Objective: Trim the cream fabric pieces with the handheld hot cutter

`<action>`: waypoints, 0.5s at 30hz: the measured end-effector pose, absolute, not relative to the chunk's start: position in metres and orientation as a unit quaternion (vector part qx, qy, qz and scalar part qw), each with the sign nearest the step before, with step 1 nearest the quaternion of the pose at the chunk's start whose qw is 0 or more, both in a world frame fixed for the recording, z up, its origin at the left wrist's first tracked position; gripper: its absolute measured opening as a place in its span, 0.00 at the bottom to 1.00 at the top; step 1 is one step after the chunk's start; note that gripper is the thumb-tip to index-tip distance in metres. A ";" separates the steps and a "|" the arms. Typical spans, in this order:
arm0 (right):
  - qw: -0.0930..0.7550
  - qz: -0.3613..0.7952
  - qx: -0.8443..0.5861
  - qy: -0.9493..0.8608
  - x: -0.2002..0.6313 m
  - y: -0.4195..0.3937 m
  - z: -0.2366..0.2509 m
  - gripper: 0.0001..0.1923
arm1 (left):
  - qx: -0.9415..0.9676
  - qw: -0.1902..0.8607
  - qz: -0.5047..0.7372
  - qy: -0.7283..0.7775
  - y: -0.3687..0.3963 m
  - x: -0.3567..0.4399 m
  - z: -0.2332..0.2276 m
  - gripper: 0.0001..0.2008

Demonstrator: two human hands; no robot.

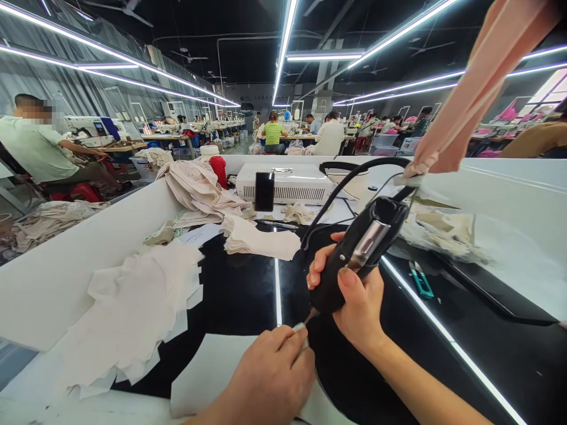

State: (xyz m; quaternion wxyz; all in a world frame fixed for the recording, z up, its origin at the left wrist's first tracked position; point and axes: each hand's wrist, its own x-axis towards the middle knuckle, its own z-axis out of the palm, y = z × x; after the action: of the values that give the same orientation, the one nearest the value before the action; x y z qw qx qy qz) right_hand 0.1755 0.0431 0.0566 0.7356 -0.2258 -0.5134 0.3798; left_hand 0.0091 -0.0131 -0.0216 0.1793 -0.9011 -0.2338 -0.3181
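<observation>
My right hand is wrapped round a black corded handheld power tool with a silver lever on its side. The tool tilts down to the left, and its thin tip comes close to the fingertips of my left hand. Those fingers are closed in a pinch on the edge of a whitish cut piece, which lies partly under the hand. Whether the tip touches the piece is hard to tell. A pink fabric strip is tied to the tool's upper end and runs up out of view.
Stacked pale cut pieces lie at the left, a smaller stack ahead. Behind are a white vented box, a phone and heaped fabric. Teal thread snips lie right. Low white walls edge the table; people sit beyond.
</observation>
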 end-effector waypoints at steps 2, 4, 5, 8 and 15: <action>0.736 0.381 -0.227 -0.512 0.176 0.043 0.056 0.25 | -0.904 0.179 -0.311 -0.233 -0.013 0.009 -0.022 0.14; 0.735 0.384 -0.230 -0.510 0.176 0.043 0.057 0.26 | -0.904 0.173 -0.310 -0.239 -0.012 0.009 -0.023 0.14; 0.735 0.384 -0.232 -0.508 0.176 0.043 0.057 0.25 | -0.903 0.170 -0.311 -0.242 -0.011 0.010 -0.024 0.14; 0.740 0.380 -0.231 -0.505 0.176 0.043 0.061 0.24 | -0.899 0.169 -0.320 -0.246 -0.010 0.010 -0.025 0.13; 0.752 0.379 -0.224 -0.490 0.175 0.042 0.065 0.23 | -0.892 0.182 -0.335 -0.243 -0.011 0.011 -0.022 0.13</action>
State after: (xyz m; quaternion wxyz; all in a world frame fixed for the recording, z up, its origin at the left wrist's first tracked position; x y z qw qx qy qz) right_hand 0.1755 0.0418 0.0653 0.7520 -0.2238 -0.4903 0.3795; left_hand 0.0114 -0.0109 -0.0224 0.1817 -0.8921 -0.2429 -0.3348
